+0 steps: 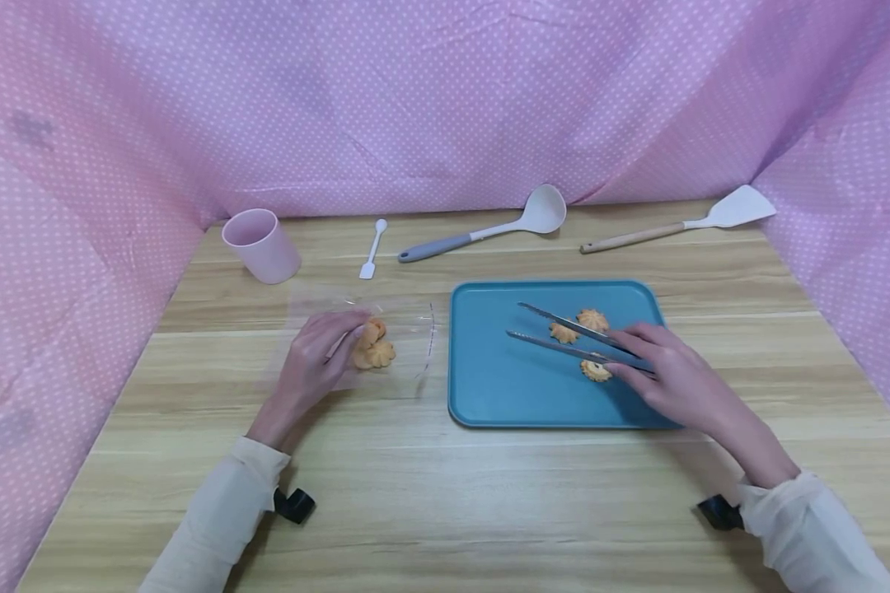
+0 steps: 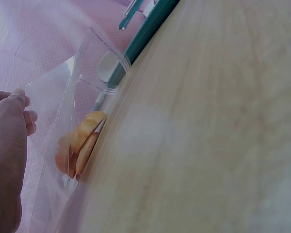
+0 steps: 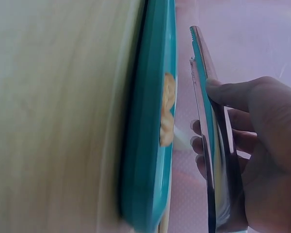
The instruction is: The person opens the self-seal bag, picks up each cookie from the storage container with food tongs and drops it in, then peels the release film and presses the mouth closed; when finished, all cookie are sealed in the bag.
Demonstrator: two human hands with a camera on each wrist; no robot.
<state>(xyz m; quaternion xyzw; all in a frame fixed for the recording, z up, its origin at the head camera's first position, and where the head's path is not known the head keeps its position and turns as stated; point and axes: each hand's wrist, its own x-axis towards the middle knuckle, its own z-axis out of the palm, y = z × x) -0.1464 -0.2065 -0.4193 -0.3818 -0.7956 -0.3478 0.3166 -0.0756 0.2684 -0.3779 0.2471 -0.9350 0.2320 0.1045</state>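
Note:
My left hand (image 1: 315, 354) pinches the upper layer of a clear plastic bag (image 2: 58, 97), lifting it off the lower one. Several cookies (image 1: 374, 354) lie inside the bag, just right of the fingers. Its mouth, marked by a dashed purple line, faces the tray. Over the blue tray (image 1: 489, 395) my right hand (image 1: 671, 375) holds metal tongs (image 1: 556, 344), thumb on one arm and fingers round the other. The tongs' toothed tips are apart, pointing left, with nothing between them. Below them on the tray sit three cookies (image 1: 592, 319), one with a dark centre.
At the back left stands a pink cup (image 1: 267, 251). A small white spatula-ended spoon (image 1: 374, 249), a ladle (image 1: 541, 210) with a grey handle and a white turner (image 1: 734, 207) with a wooden handle lie along the back edge. Pink dotted cloth (image 1: 445, 99) hangs around the table.

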